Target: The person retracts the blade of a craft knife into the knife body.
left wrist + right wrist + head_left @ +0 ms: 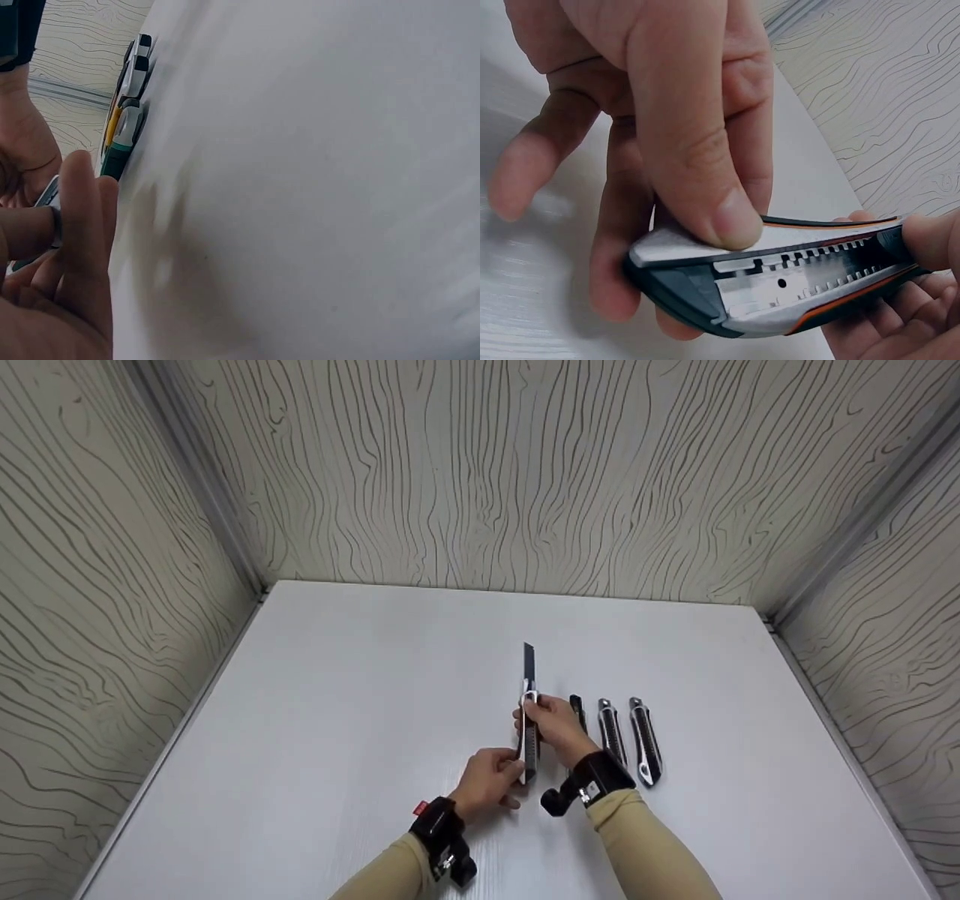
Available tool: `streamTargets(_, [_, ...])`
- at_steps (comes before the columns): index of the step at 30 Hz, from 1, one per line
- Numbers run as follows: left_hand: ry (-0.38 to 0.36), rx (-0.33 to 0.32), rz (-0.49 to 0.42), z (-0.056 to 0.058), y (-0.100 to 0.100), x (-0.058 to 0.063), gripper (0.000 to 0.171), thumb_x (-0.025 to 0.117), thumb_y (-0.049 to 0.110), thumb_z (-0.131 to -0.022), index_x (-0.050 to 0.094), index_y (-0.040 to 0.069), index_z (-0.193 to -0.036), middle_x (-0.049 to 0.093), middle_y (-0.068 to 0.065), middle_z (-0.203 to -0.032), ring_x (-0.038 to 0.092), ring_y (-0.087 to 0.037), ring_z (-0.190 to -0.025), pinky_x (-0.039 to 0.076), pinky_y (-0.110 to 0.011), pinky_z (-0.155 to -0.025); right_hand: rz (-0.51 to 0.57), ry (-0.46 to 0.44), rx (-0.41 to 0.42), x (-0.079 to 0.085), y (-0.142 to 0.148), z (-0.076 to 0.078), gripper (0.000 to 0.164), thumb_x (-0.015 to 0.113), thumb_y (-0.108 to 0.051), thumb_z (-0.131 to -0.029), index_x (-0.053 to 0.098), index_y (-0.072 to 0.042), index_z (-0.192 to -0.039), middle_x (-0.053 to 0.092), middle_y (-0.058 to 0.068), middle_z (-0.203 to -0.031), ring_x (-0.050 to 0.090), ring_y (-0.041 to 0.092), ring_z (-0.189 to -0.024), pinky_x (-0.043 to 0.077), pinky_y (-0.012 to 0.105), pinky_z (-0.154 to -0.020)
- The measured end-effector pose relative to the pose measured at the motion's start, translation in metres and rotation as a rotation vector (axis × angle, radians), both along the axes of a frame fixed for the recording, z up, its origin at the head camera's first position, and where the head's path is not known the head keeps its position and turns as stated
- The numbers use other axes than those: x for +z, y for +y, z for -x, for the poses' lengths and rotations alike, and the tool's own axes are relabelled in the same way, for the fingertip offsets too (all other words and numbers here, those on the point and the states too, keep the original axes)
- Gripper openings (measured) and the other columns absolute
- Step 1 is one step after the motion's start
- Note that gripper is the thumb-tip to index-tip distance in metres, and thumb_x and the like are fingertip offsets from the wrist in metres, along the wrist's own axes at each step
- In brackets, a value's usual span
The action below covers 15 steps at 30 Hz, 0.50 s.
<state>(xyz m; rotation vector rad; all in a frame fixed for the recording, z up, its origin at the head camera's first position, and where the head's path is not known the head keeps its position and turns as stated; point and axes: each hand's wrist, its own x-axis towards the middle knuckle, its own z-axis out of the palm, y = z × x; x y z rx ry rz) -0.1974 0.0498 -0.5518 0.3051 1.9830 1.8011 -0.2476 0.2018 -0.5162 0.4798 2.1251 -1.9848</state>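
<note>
A utility knife [531,739] with a long blade [529,661] extended points toward the back wall. My right hand [561,727] grips its upper body, thumb on the dark slider [891,244] in the right wrist view. At the tail end, my left hand [486,784] pinches the handle between thumb and fingers. Silver sides, orange trim and a toothed slot show close up in the right wrist view. In the left wrist view, the left hand's fingers [81,240] hide most of the knife.
Right of my hands lie a partly hidden dark knife [577,706], a silver-and-black knife [612,729] and a similar one [646,742] in a row. The white table [360,660] meets wood-patterned panels [480,472] at the back and sides.
</note>
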Motion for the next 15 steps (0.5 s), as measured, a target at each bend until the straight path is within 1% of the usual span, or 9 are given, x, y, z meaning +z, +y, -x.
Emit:
streamTargets(5, [-0.009, 0.009, -0.003, -0.0003, -0.0003, 0.0003, 0.024, 0.055, 0.010, -0.097, 0.064, -0.004, -0.114, 0.072, -0.021, -0.087, 0.069, -0.023, -0.068, 0.057, -0.029, -0.050, -0.002, 0.003, -0.005, -0.0007, -0.0012, 0.0004, 0.028, 0.051, -0.013, -0.101, 0.058, 0.007, -0.120, 0.071, 0.013, -0.097, 0.067, 0.013, -0.080, 0.056, 0.028, -0.076])
streamTargets(12, [-0.040, 0.021, -0.019, -0.0006, -0.0002, 0.0002, 0.027, 0.055, 0.009, -0.097, 0.061, -0.006, -0.118, 0.072, -0.022, -0.095, 0.071, -0.028, -0.075, 0.058, -0.029, -0.052, 0.013, 0.009, 0.017, -0.0017, -0.0014, 0.0000, 0.026, 0.050, -0.006, -0.100, 0.056, 0.009, -0.120, 0.070, 0.013, -0.098, 0.066, 0.013, -0.081, 0.056, 0.028, -0.077])
streamTargets(15, [-0.047, 0.026, -0.027, -0.0010, 0.0000, -0.0004, 0.027, 0.055, 0.010, -0.097, 0.061, -0.006, -0.118, 0.072, -0.023, -0.096, 0.071, -0.028, -0.075, 0.058, -0.030, -0.052, 0.011, 0.006, 0.027, -0.0014, -0.0011, -0.0004, 0.028, 0.049, -0.006, -0.100, 0.054, 0.010, -0.122, 0.070, 0.012, -0.098, 0.066, 0.013, -0.082, 0.055, 0.027, -0.076])
